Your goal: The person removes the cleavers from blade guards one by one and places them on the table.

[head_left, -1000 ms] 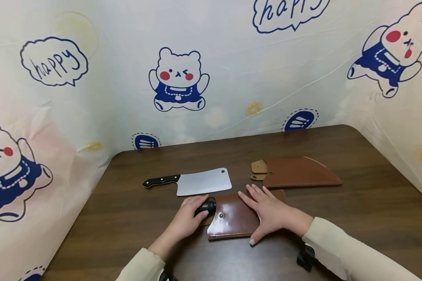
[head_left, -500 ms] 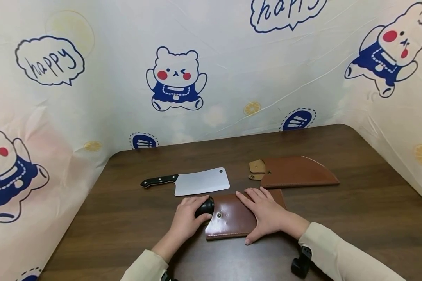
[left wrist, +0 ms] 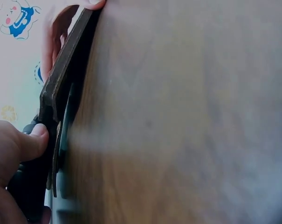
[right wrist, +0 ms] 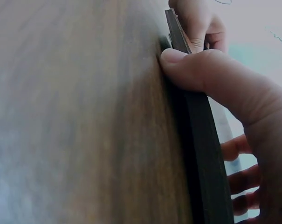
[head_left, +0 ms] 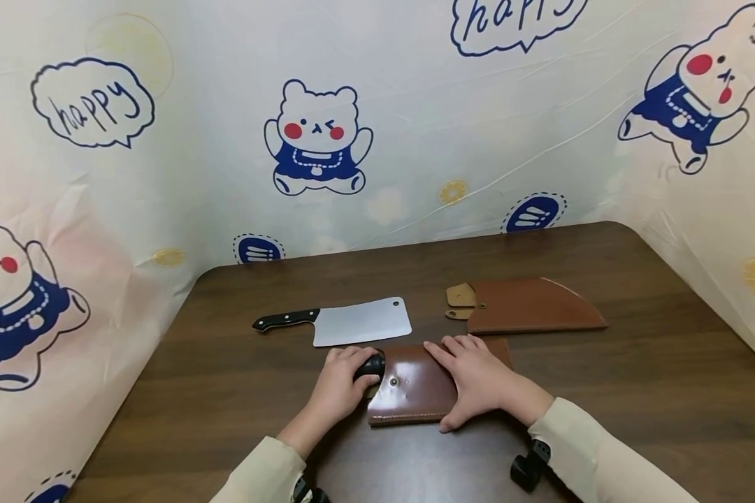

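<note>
A glossy brown leather knife sheath [head_left: 415,391] lies on the table, its mouth and brass snap to the left. From that mouth sticks the black handle [head_left: 370,365] of a knife; any blade inside is hidden. My left hand [head_left: 340,384] grips this handle, the thumb [left wrist: 37,140] against its side. My right hand [head_left: 478,381] holds the sheath across its width, fingers spread over the top to the far edge and thumb [right wrist: 182,67] over the near edge. Behind lies a bare cleaver [head_left: 361,323], black handle to the left.
A second, lighter brown leather sheath [head_left: 535,307] lies at the back right, its tan straps unfastened to the left. The dark wooden table [head_left: 214,391] reaches back to a printed cloth [head_left: 415,91] hanging behind and at the sides.
Both hands keep their hold on the handle and sheath and shift only slightly. The head view tilts a little. The cleaver and second sheath stay in place on the table.
</note>
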Demonstrator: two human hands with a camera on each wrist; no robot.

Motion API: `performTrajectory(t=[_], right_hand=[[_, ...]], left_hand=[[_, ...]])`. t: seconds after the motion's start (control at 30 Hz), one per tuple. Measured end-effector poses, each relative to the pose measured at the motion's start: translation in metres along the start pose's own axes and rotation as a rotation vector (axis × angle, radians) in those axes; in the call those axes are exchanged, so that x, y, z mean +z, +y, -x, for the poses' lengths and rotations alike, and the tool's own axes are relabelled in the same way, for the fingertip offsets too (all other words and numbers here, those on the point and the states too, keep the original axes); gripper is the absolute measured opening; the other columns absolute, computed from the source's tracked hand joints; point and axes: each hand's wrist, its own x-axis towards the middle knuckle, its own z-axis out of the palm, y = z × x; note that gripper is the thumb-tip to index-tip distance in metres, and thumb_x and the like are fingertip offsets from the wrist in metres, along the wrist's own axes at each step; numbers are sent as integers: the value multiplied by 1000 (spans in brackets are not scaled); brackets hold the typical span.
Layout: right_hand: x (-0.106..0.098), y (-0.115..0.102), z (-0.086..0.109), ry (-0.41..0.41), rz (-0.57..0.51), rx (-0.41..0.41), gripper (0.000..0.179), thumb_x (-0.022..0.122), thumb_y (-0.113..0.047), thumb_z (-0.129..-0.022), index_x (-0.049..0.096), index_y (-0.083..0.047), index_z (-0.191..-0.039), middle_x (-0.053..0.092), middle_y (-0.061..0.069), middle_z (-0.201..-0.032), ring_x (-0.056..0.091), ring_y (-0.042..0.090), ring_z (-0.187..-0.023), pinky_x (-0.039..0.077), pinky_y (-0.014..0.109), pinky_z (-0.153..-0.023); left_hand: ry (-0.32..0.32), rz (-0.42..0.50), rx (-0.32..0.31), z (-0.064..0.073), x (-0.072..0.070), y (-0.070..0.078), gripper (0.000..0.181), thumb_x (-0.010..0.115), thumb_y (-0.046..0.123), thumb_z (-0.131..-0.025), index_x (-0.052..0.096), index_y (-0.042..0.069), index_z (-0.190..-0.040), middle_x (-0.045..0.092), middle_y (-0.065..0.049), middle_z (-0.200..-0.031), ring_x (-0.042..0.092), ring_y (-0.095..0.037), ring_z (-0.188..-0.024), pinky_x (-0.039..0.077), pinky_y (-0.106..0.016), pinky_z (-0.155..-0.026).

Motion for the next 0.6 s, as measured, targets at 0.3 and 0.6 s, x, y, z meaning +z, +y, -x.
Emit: performTrajectory(t=[0.3,0.6], right_hand=[[-2,0,6,113,63,-51,116,71,-71,-50,34,-12,-143,47,13,-128,42,32,-118,28,52,-98],[-19,1,11,202,107,-92,113,70,-69,-50,38,-10,-140,47,16,-129,42,31,-117,27,51,-97]], left_hand=[[53,3,15,1,-7,10,32,74,14,-76,65,13,-107,65,-5,-104,49,-27,-93,44,-40,-78],[93,24,3,-3,-17,22,35,74,17,-77,66,13,-110,66,-4,-103,49,-25,-93,45,-39,-77]])
